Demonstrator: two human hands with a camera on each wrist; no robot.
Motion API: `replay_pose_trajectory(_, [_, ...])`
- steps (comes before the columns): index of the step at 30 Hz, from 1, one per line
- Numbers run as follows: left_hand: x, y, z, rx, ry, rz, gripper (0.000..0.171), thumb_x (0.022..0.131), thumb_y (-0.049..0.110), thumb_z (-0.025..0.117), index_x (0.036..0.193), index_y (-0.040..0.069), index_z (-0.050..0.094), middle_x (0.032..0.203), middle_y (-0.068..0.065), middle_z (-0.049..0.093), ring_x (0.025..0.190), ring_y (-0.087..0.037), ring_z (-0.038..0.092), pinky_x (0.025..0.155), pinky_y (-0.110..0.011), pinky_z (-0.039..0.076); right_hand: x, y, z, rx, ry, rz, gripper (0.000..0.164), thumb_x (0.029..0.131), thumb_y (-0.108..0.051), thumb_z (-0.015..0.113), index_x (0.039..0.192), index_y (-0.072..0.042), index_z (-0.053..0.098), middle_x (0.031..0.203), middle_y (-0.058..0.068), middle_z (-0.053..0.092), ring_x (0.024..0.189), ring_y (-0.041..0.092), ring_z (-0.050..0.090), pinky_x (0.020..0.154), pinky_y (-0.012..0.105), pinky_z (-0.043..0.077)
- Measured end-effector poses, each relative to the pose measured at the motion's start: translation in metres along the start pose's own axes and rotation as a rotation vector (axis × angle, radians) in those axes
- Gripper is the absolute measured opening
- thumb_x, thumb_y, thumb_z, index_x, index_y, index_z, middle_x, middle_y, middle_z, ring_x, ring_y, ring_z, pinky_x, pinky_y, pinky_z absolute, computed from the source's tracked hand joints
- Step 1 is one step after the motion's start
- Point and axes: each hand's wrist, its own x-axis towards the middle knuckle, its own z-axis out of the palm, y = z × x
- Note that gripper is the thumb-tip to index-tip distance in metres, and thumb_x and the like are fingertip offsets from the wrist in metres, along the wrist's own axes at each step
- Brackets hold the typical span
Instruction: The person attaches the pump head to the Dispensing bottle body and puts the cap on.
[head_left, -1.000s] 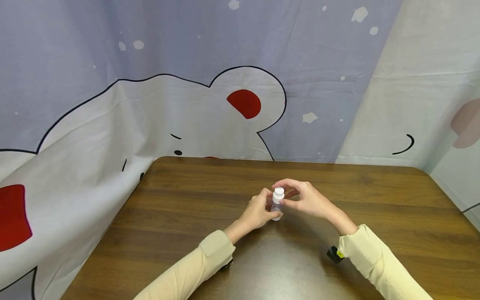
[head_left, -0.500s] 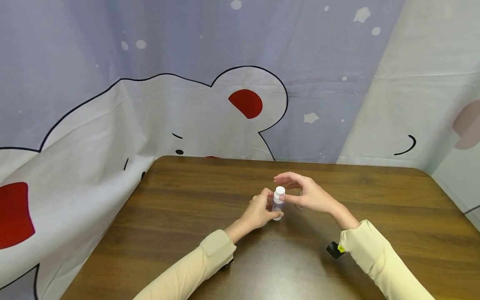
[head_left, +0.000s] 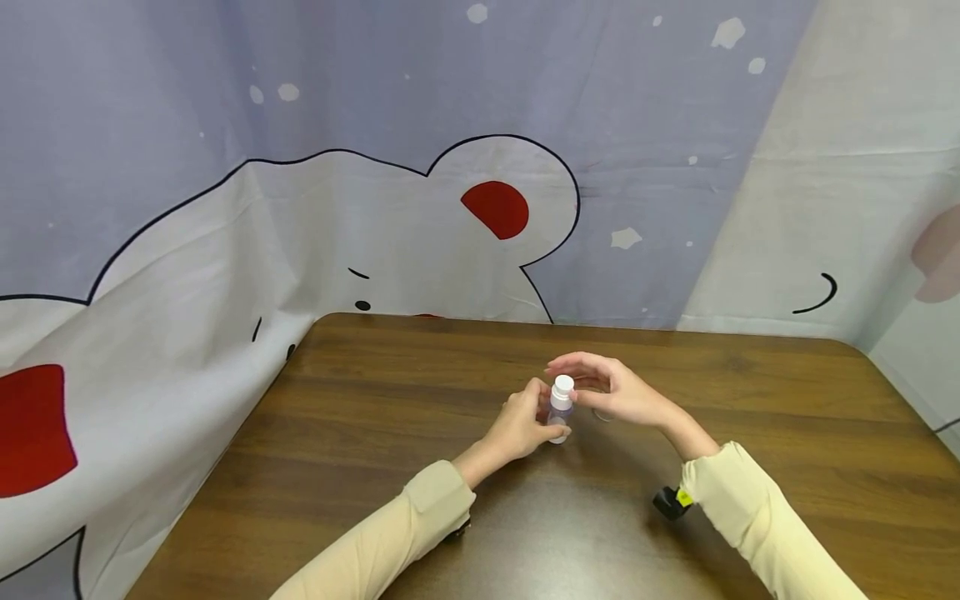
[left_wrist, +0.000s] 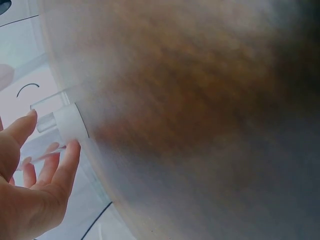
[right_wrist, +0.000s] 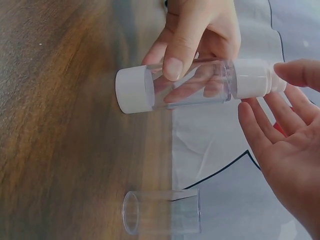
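Note:
A clear pump bottle (right_wrist: 190,87) with a white base and a white pump top (head_left: 563,390) stands upright on the table. My left hand (head_left: 519,423) grips its clear body, thumb in front and fingers behind. At the pump top, my right hand (head_left: 618,393) has its thumb against the white side while its fingers curve round the far side. In the right wrist view, part of the right fingers (right_wrist: 280,117) passes behind the pump top, so their contact there is hidden. A clear cap (right_wrist: 162,212) stands apart on the table, mostly behind the right hand in the head view.
The brown wooden table (head_left: 360,383) has a patterned curtain (head_left: 405,233) along its far and left sides. Dark wrist gear (head_left: 671,502) hangs under the right cuff, just above the tabletop.
My right fingers lift away from the pump top and come back lower round it, while the thumb shifts along its side. My left hand keeps its grip on the bottle.

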Motion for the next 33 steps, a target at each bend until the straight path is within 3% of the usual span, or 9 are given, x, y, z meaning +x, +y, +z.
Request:
replay_pose_trajectory(6, [0.001,0.0,0.001,0.01,0.013,0.018,0.045,0.08,0.013,0.079,0.11,0.0,0.048,0.114,-0.017,0.065,0.097,-0.026,0.069,0.078,-0.027,0.055,-0.001,0.0,0.003,-0.022,-0.013,-0.008,0.037,0.092,0.002,0.057,0.128,0.003,0.053,0.125,0.024,0.06,0.112,0.008,0.061,0.092,0.021,0.049])
replay_pose_trajectory(16, [-0.001,0.001,0.002,0.011,0.021,0.03,0.044,0.079,0.012,0.079,0.108,0.001,0.048,0.113,-0.016,0.067,0.095,-0.024,0.068,0.077,-0.026,0.054,-0.003,-0.005,0.005,-0.025,0.012,0.071,0.033,0.092,-0.004,0.062,0.124,-0.004,0.058,0.123,0.015,0.064,0.107,0.005,0.063,0.089,0.022,0.05])
replay_pose_trajectory(26, [-0.001,0.0,0.001,0.015,0.014,0.022,0.044,0.08,0.012,0.078,0.111,0.001,0.048,0.113,-0.016,0.067,0.097,-0.025,0.069,0.078,-0.028,0.054,-0.004,-0.005,0.009,-0.058,0.096,0.118,0.031,0.088,-0.009,0.068,0.119,-0.006,0.062,0.114,0.013,0.068,0.098,0.013,0.066,0.085,0.025,0.052])
replay_pose_trajectory(33, [0.0,0.0,0.002,0.008,0.006,0.01,0.045,0.08,0.013,0.078,0.111,0.001,0.048,0.112,-0.016,0.067,0.095,-0.024,0.068,0.077,-0.026,0.054,-0.003,-0.005,0.013,-0.055,0.167,0.124,0.032,0.084,-0.004,0.071,0.113,0.002,0.061,0.104,0.016,0.068,0.09,0.015,0.066,0.08,0.027,0.055])
